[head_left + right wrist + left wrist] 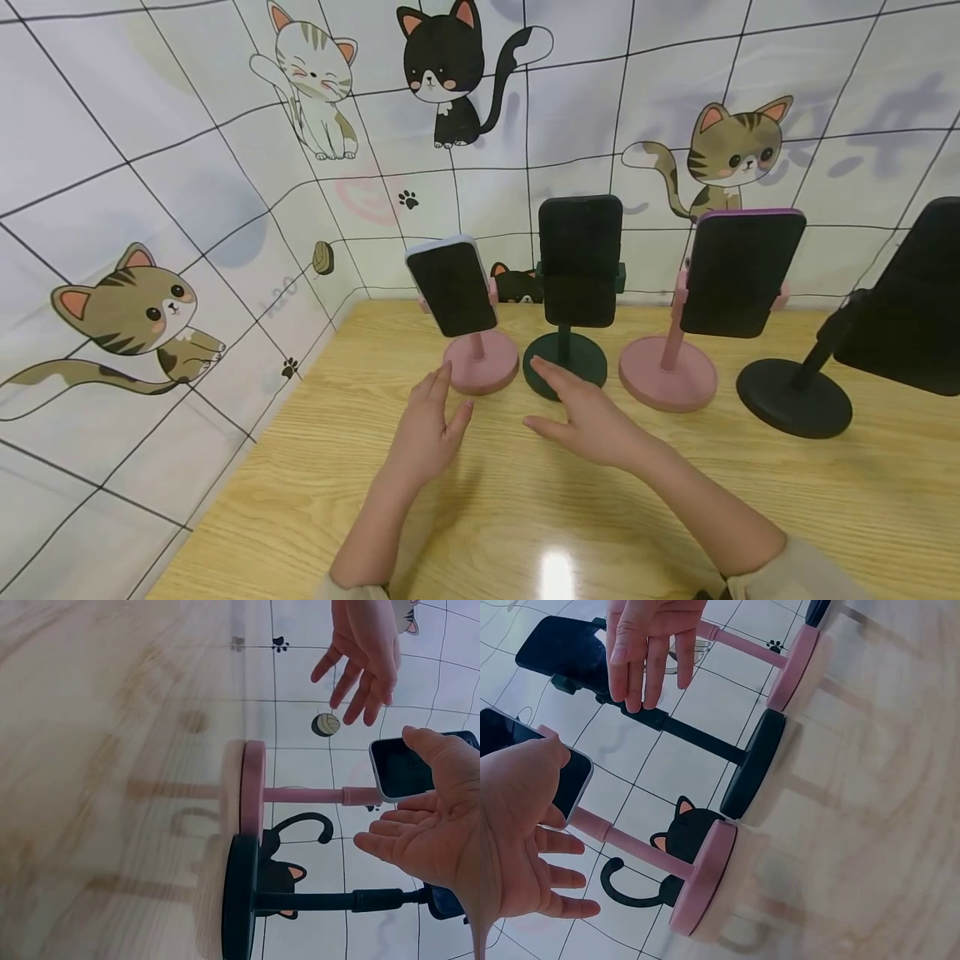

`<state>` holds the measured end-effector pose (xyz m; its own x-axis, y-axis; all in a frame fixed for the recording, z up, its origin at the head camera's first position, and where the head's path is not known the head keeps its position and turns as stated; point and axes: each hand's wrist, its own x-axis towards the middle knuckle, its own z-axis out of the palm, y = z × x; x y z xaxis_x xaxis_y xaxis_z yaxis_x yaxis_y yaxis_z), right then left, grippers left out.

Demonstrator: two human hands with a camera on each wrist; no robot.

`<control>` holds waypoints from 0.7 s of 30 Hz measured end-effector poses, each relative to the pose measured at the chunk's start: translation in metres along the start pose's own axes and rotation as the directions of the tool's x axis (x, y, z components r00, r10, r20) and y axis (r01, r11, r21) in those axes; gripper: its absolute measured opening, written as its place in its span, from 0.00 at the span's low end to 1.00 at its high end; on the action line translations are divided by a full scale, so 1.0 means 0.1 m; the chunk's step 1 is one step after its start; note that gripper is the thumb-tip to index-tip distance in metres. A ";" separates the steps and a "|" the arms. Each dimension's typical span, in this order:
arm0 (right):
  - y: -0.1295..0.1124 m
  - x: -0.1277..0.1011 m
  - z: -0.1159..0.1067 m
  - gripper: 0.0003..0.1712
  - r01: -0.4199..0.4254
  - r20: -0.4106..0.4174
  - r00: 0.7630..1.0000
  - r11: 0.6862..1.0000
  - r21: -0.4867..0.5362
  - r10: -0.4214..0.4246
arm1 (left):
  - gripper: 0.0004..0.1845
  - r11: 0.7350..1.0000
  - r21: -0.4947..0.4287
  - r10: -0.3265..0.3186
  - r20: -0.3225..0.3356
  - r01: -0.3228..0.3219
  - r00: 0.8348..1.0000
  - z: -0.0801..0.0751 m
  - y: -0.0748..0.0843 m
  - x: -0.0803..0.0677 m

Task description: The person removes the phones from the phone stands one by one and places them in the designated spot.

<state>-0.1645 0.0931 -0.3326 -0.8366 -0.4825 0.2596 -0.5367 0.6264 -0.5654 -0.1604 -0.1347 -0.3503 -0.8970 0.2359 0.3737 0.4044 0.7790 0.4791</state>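
Note:
My left hand (426,429) hovers over the wooden table in front of the leftmost pink phone stand (482,379), its fingers extended and thumb apart. That stand carries a phone with a pale edge (452,287). My right hand (592,417) is held, fingers straight, in front of the dark green phone stand (564,367), which carries a black phone (581,258). Between the two palms there is a gap with nothing held. In the left wrist view, both the left hand (525,832) and the right hand (656,645) appear with spread fingers, apart from the stands.
Farther right stand another pink phone stand (667,375) with a purple-edged phone (742,271) and a black stand (795,400) with a dark device (911,308). A white tiled-pattern wall (480,196) with cartoon cats rises behind the wooden table (517,517) and along its left side.

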 end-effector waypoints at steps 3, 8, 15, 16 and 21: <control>-0.04 0.06 0.00 0.41 0.002 -0.018 1.000 1.000 0.024 -0.002 | 0.30 0.999 -0.041 -0.007 -0.019 0.006 1.000 -0.03 -0.01 0.06; -0.08 0.15 -0.01 0.39 -0.024 -0.032 0.999 0.996 0.087 0.027 | 0.29 0.995 -0.099 -0.031 -0.042 0.027 0.999 -0.09 -0.02 0.15; -0.13 0.25 -0.02 0.38 -0.058 -0.033 0.997 0.988 0.145 0.063 | 0.28 0.990 -0.138 -0.040 -0.070 0.030 0.997 -0.19 -0.04 0.26; -0.14 0.27 -0.02 0.38 -0.056 -0.039 0.997 0.988 0.145 0.062 | 0.28 0.989 -0.141 -0.046 -0.074 0.035 0.996 -0.20 -0.05 0.27; -0.19 0.35 -0.05 0.38 -0.045 -0.065 0.996 0.984 0.170 0.057 | 0.27 0.985 -0.168 -0.068 -0.106 0.050 0.992 -0.25 -0.08 0.32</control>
<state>-0.1839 0.0673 -0.3089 -0.8709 -0.4057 0.2772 -0.4720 0.5339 -0.7015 -0.1886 -0.1481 -0.3226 -0.8987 0.1195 0.4219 0.3833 0.6813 0.6237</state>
